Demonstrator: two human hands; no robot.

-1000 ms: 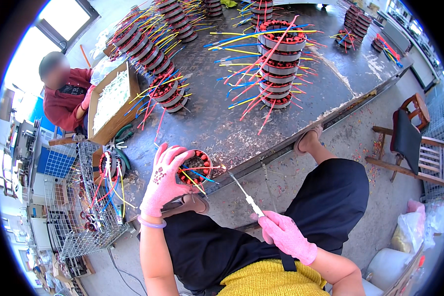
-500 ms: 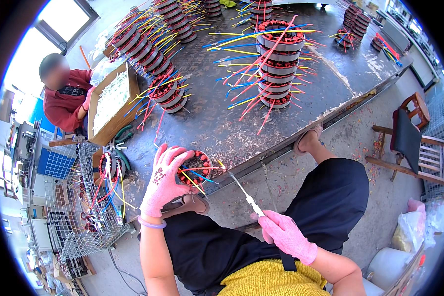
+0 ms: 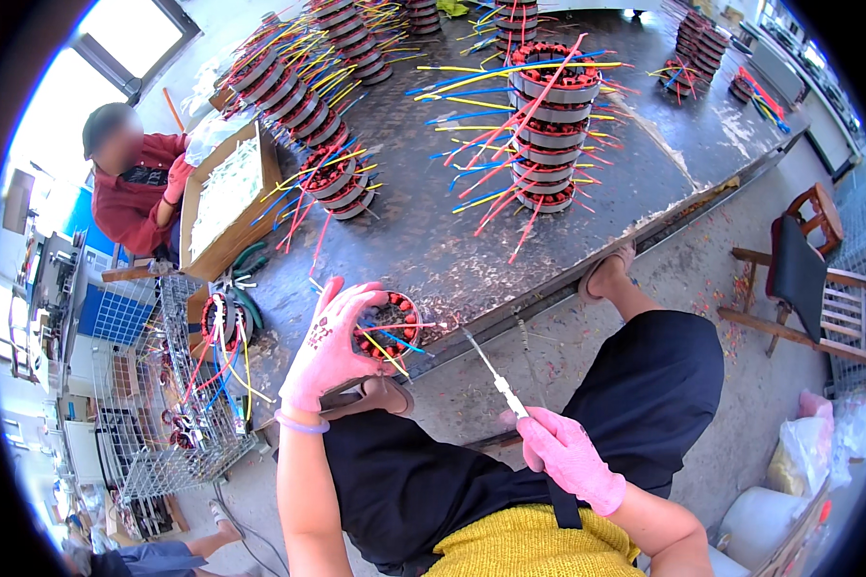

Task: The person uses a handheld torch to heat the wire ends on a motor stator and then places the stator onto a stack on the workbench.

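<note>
My left hand [image 3: 332, 346], in a pink glove, grips the side of a motor stator [image 3: 416, 313], a ring with red windings inside. Red, blue and yellow wires come out of it toward the right. The stator is at the front edge of the dark table; the glove covers its left side. My right hand [image 3: 570, 452], also gloved in pink, is closed around a thin white-handled tool [image 3: 508, 392] with a slender metal shaft. The shaft points up and left toward the wire ends, its tip apart from them.
A tall stack of stators [image 3: 548, 144] with loose wires stands on the table [image 3: 433, 231]; more stacks [image 3: 293, 106] lean further left. Pliers [image 3: 248, 279] and another stator [image 3: 223, 322] lie left. A co-worker [image 3: 135, 183] sits by a cardboard box [image 3: 226, 207]. A chair [image 3: 799, 279] stands right.
The tool's tip has come away from the wires, and a small yellow bit at its tip is gone. A second person's leg has appeared at the lower left. The left hand still holds the stator.
</note>
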